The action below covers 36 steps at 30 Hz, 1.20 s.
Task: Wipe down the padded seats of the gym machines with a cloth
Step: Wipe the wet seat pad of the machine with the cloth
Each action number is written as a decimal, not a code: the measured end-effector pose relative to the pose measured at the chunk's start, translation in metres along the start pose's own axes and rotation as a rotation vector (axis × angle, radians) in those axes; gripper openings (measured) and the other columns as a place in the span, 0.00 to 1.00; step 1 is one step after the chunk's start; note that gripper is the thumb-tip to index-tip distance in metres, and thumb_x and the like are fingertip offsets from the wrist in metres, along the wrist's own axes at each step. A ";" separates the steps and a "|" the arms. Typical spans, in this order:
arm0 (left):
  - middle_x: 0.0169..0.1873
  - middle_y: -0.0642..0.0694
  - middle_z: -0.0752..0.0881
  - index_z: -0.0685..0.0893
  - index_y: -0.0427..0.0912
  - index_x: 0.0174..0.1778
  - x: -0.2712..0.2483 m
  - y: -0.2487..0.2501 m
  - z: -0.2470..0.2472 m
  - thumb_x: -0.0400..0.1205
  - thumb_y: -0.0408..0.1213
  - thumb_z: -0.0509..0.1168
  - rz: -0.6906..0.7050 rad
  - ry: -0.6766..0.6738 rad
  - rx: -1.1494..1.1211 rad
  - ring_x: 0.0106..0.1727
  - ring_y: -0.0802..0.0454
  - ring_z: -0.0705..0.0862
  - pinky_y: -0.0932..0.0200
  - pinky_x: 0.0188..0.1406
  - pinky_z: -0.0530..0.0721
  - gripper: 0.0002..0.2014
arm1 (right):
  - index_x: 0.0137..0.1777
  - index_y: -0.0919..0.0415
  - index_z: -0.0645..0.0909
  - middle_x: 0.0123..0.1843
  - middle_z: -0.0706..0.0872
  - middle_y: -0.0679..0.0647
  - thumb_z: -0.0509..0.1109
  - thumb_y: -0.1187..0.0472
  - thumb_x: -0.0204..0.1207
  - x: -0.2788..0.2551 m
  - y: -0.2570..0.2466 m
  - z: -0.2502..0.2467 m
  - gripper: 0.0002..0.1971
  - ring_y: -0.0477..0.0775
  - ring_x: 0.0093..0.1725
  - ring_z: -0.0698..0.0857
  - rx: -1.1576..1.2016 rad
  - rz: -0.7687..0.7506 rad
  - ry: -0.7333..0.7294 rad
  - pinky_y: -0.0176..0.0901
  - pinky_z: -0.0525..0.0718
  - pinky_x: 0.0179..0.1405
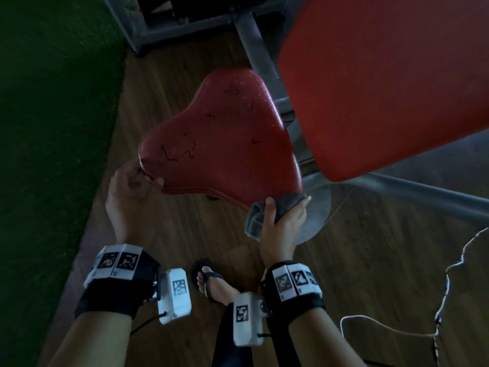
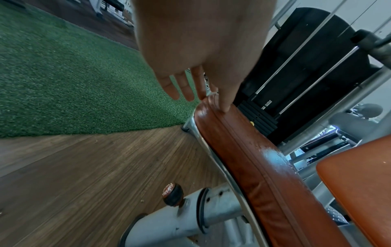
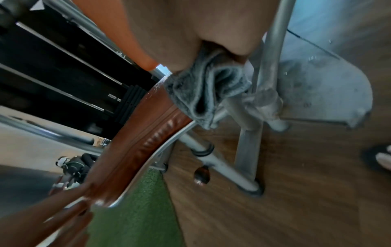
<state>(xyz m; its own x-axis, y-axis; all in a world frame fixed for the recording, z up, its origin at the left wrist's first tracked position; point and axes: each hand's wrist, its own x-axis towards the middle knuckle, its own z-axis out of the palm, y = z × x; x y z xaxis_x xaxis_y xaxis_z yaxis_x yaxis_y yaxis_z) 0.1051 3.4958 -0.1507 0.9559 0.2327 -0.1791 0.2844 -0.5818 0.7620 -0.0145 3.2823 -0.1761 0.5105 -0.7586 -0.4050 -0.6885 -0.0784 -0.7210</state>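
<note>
A dark red padded seat [image 1: 222, 139] with cracks and wet droplets fills the middle of the head view. My left hand [image 1: 144, 178] holds its near left corner, thumb on the front edge; the left wrist view shows the thumb on the seat [image 2: 253, 167] piping and the other fingers past the corner. My right hand [image 1: 285, 207] grips a bunched grey cloth [image 1: 264, 213] against the seat's near right corner. In the right wrist view the cloth [image 3: 203, 90] hangs over the seat [image 3: 135, 142] edge. A brighter red back pad [image 1: 383, 75] rises at the upper right.
Green turf [image 1: 53, 128] lies left of the wooden floor [image 1: 185, 234]. Grey steel frame tubes [image 1: 254, 43] and a round base plate [image 1: 317, 215] sit under the seat, with a knob [image 2: 172, 194] and black weight stack [image 2: 296, 83]. A white cord [image 1: 449, 274] trails right. My sandalled foot [image 1: 211, 282] stands close.
</note>
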 end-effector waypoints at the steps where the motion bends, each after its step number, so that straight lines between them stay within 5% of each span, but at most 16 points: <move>1: 0.60 0.52 0.85 0.80 0.57 0.66 0.001 -0.001 -0.001 0.74 0.43 0.75 0.008 -0.012 -0.003 0.59 0.55 0.83 0.42 0.61 0.84 0.24 | 0.85 0.66 0.35 0.85 0.50 0.64 0.66 0.50 0.82 -0.005 0.001 0.004 0.47 0.58 0.83 0.55 0.019 0.018 -0.003 0.27 0.56 0.69; 5: 0.61 0.52 0.83 0.78 0.57 0.69 0.004 -0.004 -0.006 0.74 0.46 0.75 0.031 -0.069 0.040 0.59 0.54 0.84 0.41 0.59 0.85 0.26 | 0.85 0.64 0.35 0.86 0.49 0.62 0.65 0.49 0.82 -0.002 0.001 0.008 0.47 0.57 0.83 0.56 0.054 0.049 -0.002 0.32 0.57 0.71; 12: 0.57 0.54 0.87 0.80 0.60 0.66 0.013 0.000 -0.012 0.72 0.50 0.74 -0.047 -0.112 0.027 0.58 0.54 0.86 0.43 0.62 0.84 0.25 | 0.86 0.63 0.45 0.84 0.60 0.60 0.63 0.50 0.84 0.022 0.001 -0.012 0.40 0.55 0.83 0.61 0.071 0.003 0.037 0.34 0.59 0.75; 18: 0.58 0.51 0.86 0.81 0.55 0.68 0.011 0.002 -0.009 0.73 0.45 0.76 -0.031 -0.086 0.030 0.58 0.55 0.86 0.49 0.59 0.85 0.26 | 0.85 0.62 0.37 0.86 0.50 0.61 0.64 0.48 0.83 -0.019 -0.003 0.014 0.45 0.56 0.85 0.54 0.101 0.043 0.017 0.47 0.60 0.82; 25: 0.59 0.51 0.86 0.83 0.53 0.67 0.010 0.009 -0.009 0.76 0.47 0.73 -0.040 -0.096 -0.004 0.55 0.57 0.85 0.66 0.47 0.76 0.22 | 0.86 0.62 0.43 0.85 0.59 0.58 0.61 0.49 0.85 0.021 -0.001 -0.015 0.39 0.53 0.83 0.59 0.111 0.041 -0.021 0.36 0.58 0.76; 31: 0.60 0.49 0.85 0.83 0.50 0.68 0.008 0.008 -0.009 0.77 0.44 0.74 -0.028 -0.100 -0.027 0.57 0.57 0.84 0.75 0.42 0.73 0.22 | 0.86 0.51 0.45 0.84 0.63 0.57 0.59 0.28 0.69 -0.004 0.009 0.006 0.51 0.54 0.81 0.67 0.232 0.071 -0.026 0.56 0.70 0.78; 36: 0.60 0.50 0.84 0.82 0.52 0.69 0.010 0.006 -0.012 0.77 0.44 0.74 -0.013 -0.111 0.006 0.58 0.54 0.84 0.61 0.51 0.78 0.23 | 0.85 0.50 0.49 0.82 0.67 0.58 0.60 0.23 0.68 0.007 0.012 0.000 0.51 0.55 0.79 0.70 0.230 0.075 -0.023 0.59 0.73 0.76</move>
<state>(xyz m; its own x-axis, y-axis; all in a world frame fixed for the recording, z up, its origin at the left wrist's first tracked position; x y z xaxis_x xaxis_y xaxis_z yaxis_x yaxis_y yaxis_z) 0.1153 3.5041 -0.1404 0.9543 0.1528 -0.2569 0.2969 -0.5845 0.7552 -0.0190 3.2766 -0.1872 0.4758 -0.7417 -0.4727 -0.5906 0.1288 -0.7966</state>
